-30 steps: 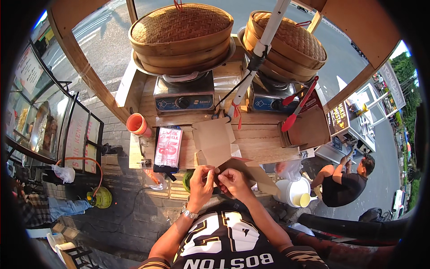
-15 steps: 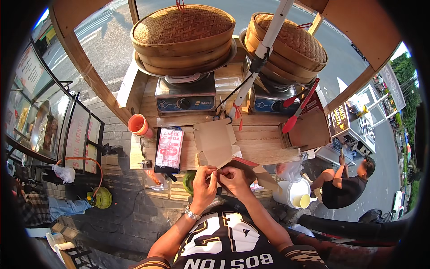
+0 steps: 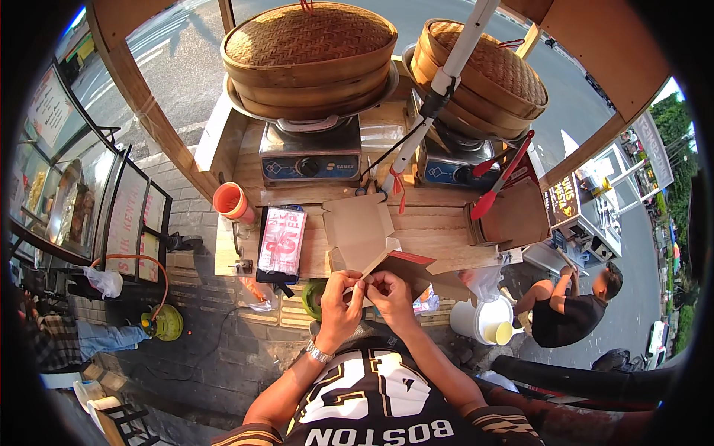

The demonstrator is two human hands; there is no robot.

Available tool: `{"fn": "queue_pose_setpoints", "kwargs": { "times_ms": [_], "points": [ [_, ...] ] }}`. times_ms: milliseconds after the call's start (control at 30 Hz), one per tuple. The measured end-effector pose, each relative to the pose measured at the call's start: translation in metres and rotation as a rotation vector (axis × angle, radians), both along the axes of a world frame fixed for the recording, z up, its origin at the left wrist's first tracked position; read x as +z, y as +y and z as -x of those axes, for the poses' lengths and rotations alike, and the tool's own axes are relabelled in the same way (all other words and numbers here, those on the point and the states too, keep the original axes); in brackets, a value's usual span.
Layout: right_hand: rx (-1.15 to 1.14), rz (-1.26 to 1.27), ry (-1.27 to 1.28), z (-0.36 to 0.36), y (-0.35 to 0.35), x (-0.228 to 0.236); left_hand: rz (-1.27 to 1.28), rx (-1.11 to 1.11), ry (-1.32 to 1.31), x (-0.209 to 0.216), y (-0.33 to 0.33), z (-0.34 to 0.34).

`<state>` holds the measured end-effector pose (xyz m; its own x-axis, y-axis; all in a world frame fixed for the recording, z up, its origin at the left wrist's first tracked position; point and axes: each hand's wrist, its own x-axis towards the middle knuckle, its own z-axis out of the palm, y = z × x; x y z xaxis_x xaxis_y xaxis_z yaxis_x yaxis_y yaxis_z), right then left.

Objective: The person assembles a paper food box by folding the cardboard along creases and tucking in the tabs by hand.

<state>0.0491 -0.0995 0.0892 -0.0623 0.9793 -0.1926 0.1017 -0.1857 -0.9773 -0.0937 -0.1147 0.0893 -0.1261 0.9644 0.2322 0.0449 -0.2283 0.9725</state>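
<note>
Just below the frame's centre, the left hand and right hand are pinching a corner of a partly folded cardboard box — fingers bunched close together. The box is overlapping the lower edge of the wooden surface; a bamboo steamer is standing upper left.

Box matt cardboard; steamer lids woven bamboo.
</note>
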Motion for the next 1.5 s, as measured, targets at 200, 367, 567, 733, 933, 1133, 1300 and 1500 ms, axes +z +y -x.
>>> {"fn": "queue_pose_setpoints", "kwargs": {
  "times_ms": [200, 367, 567, 733, 933, 1133, 1300, 1500],
  "points": [
    [-0.033, -0.055, -0.008, 0.006, -0.004, 0.003, 0.02, -0.004, -0.042, 0.001, 0.0, 0.0],
    [0.004, -0.151, -0.092, 0.006, -0.005, 0.009, 0.035, -0.018, -0.078, -0.002, -0.001, 0.003],
    [0.009, -0.05, 0.08, 0.006, -0.003, 0.008, 0.042, -0.002, -0.049, -0.005, -0.003, 0.005],
    [-0.027, -0.049, 0.002, 0.009, -0.004, 0.005, 0.04, -0.003, -0.061, -0.003, -0.004, 0.003],
    [-0.055, -0.05, -0.071, 0.011, -0.005, 0.008, 0.019, -0.002, -0.047, -0.002, -0.004, 0.003],
    [-0.06, -0.058, -0.055, 0.011, -0.008, 0.006, 0.013, 0.005, -0.049, 0.0, -0.005, 0.002],
    [-0.086, -0.067, -0.063, 0.012, -0.009, 0.003, 0.013, 0.008, -0.054, 0.003, -0.007, 0.001],
    [-0.017, -0.232, -0.295, 0.008, -0.01, 0.011, -0.009, -0.01, -0.021, -0.003, -0.008, 0.0]
  ]
}}
